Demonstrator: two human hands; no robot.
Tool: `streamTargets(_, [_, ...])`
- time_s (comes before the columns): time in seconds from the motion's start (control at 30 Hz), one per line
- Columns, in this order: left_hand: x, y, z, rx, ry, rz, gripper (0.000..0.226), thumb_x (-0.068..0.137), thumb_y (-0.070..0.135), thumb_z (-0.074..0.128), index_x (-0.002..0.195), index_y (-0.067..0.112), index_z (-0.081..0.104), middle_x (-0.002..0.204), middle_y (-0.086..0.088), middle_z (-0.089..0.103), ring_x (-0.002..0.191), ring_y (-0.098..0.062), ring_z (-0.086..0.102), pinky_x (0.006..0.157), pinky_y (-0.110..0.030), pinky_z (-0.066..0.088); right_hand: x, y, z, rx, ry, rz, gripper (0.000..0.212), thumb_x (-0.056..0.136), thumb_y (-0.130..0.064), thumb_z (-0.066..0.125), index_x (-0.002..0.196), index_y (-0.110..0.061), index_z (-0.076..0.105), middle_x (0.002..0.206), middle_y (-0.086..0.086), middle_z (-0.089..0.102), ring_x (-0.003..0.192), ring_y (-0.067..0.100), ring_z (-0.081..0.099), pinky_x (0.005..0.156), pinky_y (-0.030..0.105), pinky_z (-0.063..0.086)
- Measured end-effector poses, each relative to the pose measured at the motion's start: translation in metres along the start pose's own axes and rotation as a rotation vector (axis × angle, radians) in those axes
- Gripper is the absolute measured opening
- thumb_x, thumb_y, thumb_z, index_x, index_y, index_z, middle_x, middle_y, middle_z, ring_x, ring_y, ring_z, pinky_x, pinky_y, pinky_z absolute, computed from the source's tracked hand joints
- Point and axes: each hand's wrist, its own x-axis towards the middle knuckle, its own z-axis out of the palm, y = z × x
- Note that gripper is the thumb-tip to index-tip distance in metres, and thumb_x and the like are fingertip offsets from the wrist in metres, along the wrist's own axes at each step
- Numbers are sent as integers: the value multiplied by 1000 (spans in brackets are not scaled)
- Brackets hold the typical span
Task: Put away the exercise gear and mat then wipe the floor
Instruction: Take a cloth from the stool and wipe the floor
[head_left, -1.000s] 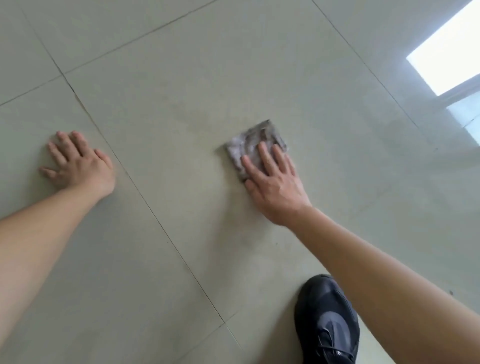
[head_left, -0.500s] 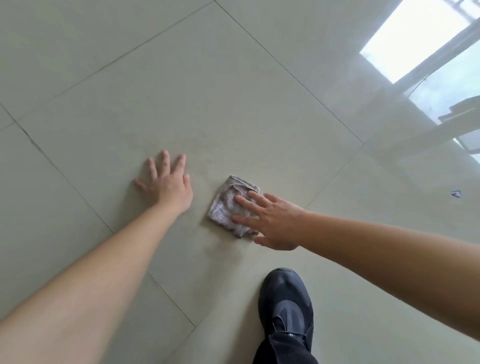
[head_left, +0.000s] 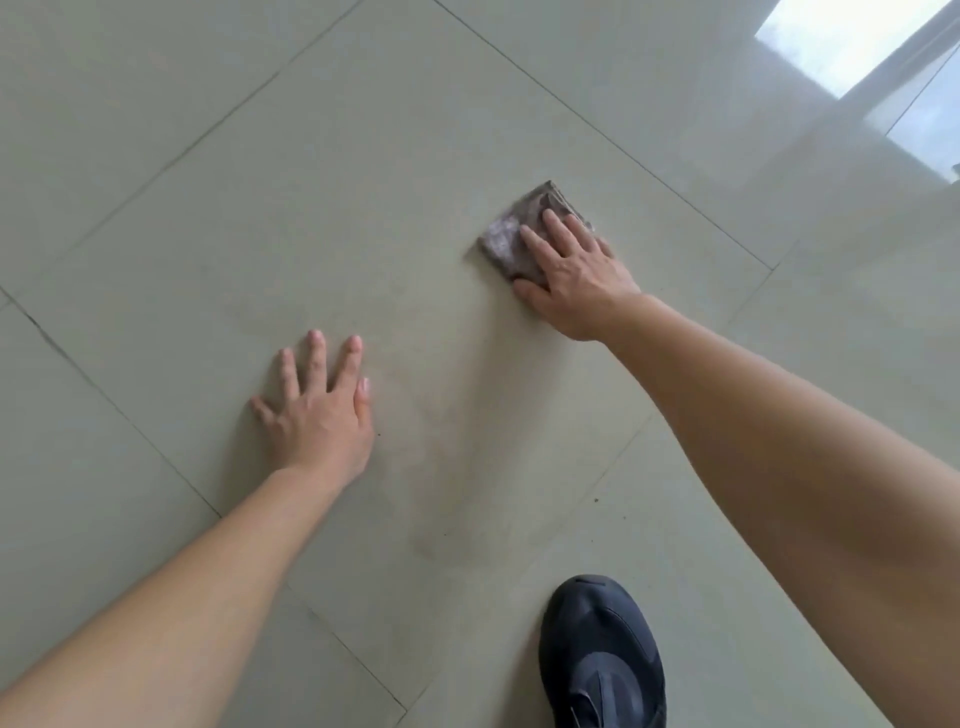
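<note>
A folded grey cloth (head_left: 506, 240) lies flat on the pale tiled floor (head_left: 363, 182), right of centre. My right hand (head_left: 574, 273) presses down on its near half, fingers spread over it. Lower and to the left, my left hand (head_left: 319, 410) rests flat on the bare tile with fingers apart and nothing in it. A faint damp streak (head_left: 452, 467) runs across the tile between my hands and toward me. No exercise gear or mat is in view.
My black shoe (head_left: 602, 660) stands on the floor at the bottom, right of centre. A bright window reflection (head_left: 852, 41) shines on the tiles at the top right. Dark grout lines cross the floor diagonally.
My right hand has pushed the cloth away from me and to the right, away from my left hand, which stays planted. The view has shifted as my head moved.
</note>
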Motion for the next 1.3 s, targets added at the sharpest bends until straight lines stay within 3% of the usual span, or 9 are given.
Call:
streamTargets(0.13, [1,2,-1,-17,-11,-1,54,102,45,20,154,43,4,165,4,-4,150,-31,-1,110,-68,18,-43,-14,30,37,26,-9,61,102,-58,27,158,-35,19,168,9,5,153,35,3,123,49,8])
streamTargets(0.23, [0,2,4,-50,9,-3,54,102,43,23,154,42,7,165,2,-2,150,-32,-1,109,-71,15,-116,-48,82,48,87,-266,54,103,-53,30,153,-31,37,163,16,23,149,46,16,119,60,20])
streamTargets(0.33, [1,3,9,-74,61,-8,54,102,40,28,154,40,14,165,-1,3,150,-33,0,107,-75,11,-190,-67,125,-5,-42,-536,48,106,-51,30,153,-41,32,167,5,11,154,35,0,124,51,6])
streamTargets(0.43, [1,5,16,-87,79,-20,54,102,38,27,154,38,14,165,-1,1,150,-33,-2,106,-75,7,-190,-45,120,-34,-90,-687,46,105,-45,35,151,-44,36,167,-1,13,155,25,3,125,44,11])
streamTargets(0.53, [0,6,19,-93,93,-15,54,102,37,27,155,37,13,165,-2,1,150,-34,-1,106,-76,6,-156,-2,93,-32,-60,-504,49,105,-49,28,154,-46,27,168,-4,7,155,19,0,125,38,2])
streamTargets(0.8, [0,8,16,-106,82,-16,55,103,37,25,155,35,10,165,-2,-2,150,-33,-4,107,-75,3,-116,70,55,101,102,281,56,102,-43,29,157,-38,18,168,4,8,153,31,5,122,51,16])
streamTargets(0.93, [-1,9,18,-141,91,-13,54,103,36,26,155,34,13,165,-2,-1,150,-34,-4,106,-76,1,-156,10,80,21,27,-75,54,100,-43,33,154,-40,30,166,5,17,149,42,13,118,59,20])
streamTargets(1.13, [0,7,22,-163,107,-4,54,103,34,29,155,33,16,165,-3,2,150,-35,-2,105,-77,1,-177,7,104,-128,-91,-631,52,105,-45,35,155,-46,21,168,-4,7,155,27,1,125,43,1])
streamTargets(1.3, [1,6,23,-158,115,0,53,102,38,23,154,34,15,165,-3,3,150,-35,-1,105,-77,2,-127,87,70,4,101,-110,53,102,-48,27,154,-42,29,166,3,17,153,31,13,122,49,20])
